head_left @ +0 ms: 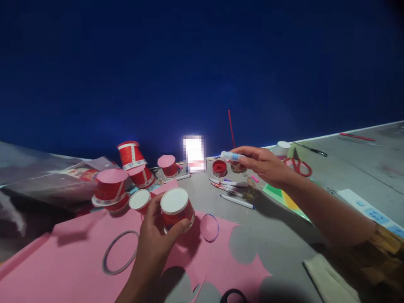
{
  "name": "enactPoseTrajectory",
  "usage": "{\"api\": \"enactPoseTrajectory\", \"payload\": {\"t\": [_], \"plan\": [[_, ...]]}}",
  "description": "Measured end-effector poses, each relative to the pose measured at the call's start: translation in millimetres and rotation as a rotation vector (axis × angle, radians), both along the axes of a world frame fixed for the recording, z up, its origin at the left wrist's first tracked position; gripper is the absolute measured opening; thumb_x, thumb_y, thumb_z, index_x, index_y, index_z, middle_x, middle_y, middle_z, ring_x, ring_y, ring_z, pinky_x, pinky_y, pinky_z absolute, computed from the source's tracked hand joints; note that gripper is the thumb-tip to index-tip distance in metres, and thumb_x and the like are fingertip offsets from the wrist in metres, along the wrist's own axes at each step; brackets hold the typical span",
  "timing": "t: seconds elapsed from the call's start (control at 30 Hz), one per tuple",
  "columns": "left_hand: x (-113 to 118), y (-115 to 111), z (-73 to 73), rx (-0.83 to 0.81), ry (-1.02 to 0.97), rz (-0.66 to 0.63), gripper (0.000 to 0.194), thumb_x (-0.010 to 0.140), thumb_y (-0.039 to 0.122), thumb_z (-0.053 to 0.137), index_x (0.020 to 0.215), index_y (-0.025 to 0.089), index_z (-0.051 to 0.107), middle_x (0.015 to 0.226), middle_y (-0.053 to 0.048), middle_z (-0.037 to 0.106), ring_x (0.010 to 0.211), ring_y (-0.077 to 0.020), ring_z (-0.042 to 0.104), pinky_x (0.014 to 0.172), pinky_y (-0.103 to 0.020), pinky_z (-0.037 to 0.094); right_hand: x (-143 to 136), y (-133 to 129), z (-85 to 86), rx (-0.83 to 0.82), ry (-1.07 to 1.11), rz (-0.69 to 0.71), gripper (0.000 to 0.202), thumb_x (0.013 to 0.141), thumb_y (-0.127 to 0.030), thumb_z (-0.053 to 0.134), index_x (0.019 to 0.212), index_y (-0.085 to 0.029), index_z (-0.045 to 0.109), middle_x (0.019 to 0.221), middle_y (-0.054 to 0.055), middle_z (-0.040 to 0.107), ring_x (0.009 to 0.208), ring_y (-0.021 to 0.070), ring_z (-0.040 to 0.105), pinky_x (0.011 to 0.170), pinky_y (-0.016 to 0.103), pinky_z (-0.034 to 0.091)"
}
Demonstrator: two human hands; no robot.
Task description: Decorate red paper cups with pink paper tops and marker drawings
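Note:
My left hand (158,235) is wrapped round a red paper cup (175,202) with its round white end facing up. It holds the cup over the pink paper sheet (78,240). My right hand (263,164) is closed on a small translucent glue tube (230,156) with a blue label, its tip pointing left. Beyond the held cup stands another red cup (139,199), white end up. A blue-outlined circle (209,227) shows on the pink sheet, and a grey ring (120,252) lies to the left.
Red cups with pink paper discs (111,176) are stacked at the left. Several marker pens (236,201) and a red pot (219,167) lie beyond the hands. Red-handled scissors (298,165) and a white power strip (369,210) are at the right. A bright lamp glows at the back.

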State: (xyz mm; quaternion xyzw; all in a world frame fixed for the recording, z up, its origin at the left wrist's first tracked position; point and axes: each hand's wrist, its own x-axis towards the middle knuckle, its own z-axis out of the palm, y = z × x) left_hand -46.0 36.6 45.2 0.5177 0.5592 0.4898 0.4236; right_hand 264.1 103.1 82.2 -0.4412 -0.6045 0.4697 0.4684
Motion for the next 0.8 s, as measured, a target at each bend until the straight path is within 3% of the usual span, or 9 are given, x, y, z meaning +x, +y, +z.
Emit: {"api": "enactPoseTrajectory", "payload": {"t": [0.13, 0.27, 0.47, 0.6, 0.8], "plan": [[-1.0, -0.8, -8.1, -0.053, -0.015, 0.031, 0.074, 0.067, 0.048, 0.089, 0.131, 0.022, 0.062, 0.118, -0.01, 0.076, 0.112, -0.0337, 0.072, 0.095, -0.043, 0.059, 28.2, -16.1, -21.8, -0.172, 0.286, -0.096, 0.043, 0.081, -0.047, 0.089, 0.112, -0.02, 0.078, 0.102, 0.008, 0.077, 0.09, 0.0175, 0.07, 0.078, 0.031, 0.057], [-0.1, 0.7, -13.8, -0.062, -0.051, 0.04, 0.081, 0.067, 0.054, 0.09, 0.136, 0.024, 0.061, 0.121, -0.01, 0.077, 0.111, -0.0353, 0.074, 0.09, -0.043, 0.062, 33.6, -25.1, -45.6, -0.256, 0.336, -0.137, 0.043, 0.072, -0.044, 0.094, 0.104, -0.019, 0.078, 0.099, 0.007, 0.075, 0.082, 0.0164, 0.068, 0.078, 0.033, 0.06], [-2.9, 3.3, -21.1, -0.069, 0.003, 0.068, 0.084, 0.067, 0.06, 0.089, 0.138, 0.023, 0.063, 0.116, -0.01, 0.079, 0.108, -0.0369, 0.076, 0.089, -0.045, 0.065, 23.4, -17.3, -55.4, -0.101, 0.001, -0.301, 0.028, 0.077, -0.032, 0.08, 0.103, -0.021, 0.073, 0.107, 0.006, 0.074, 0.074, 0.0158, 0.067, 0.065, 0.031, 0.059], [-3.9, 4.4, -25.7, -0.078, 0.008, 0.076, 0.08, 0.068, 0.059, 0.088, 0.135, 0.023, 0.064, 0.115, -0.009, 0.08, 0.11, -0.0371, 0.076, 0.09, -0.045, 0.065, 26.8, -3.7, -66.1, 0.032, -0.317, -0.437, 0.024, 0.081, -0.029, 0.074, 0.103, -0.018, 0.076, 0.103, 0.008, 0.077, 0.085, 0.0208, 0.07, 0.075, 0.034, 0.056], [-7.5, 8.4, -33.6, -0.016, 0.079, 0.103, 0.082, 0.068, 0.061, 0.088, 0.137, 0.023, 0.064, 0.12, -0.009, 0.078, 0.116, -0.038, 0.073, 0.101, -0.05, 0.06, 24.3, 7.5, -85.5, 0.023, -0.449, -0.406, 0.012, 0.083, -0.021, 0.069, 0.092, -0.016, 0.074, 0.084, 0.005, 0.076, 0.071, 0.0185, 0.067, 0.069, 0.03, 0.048]]}}
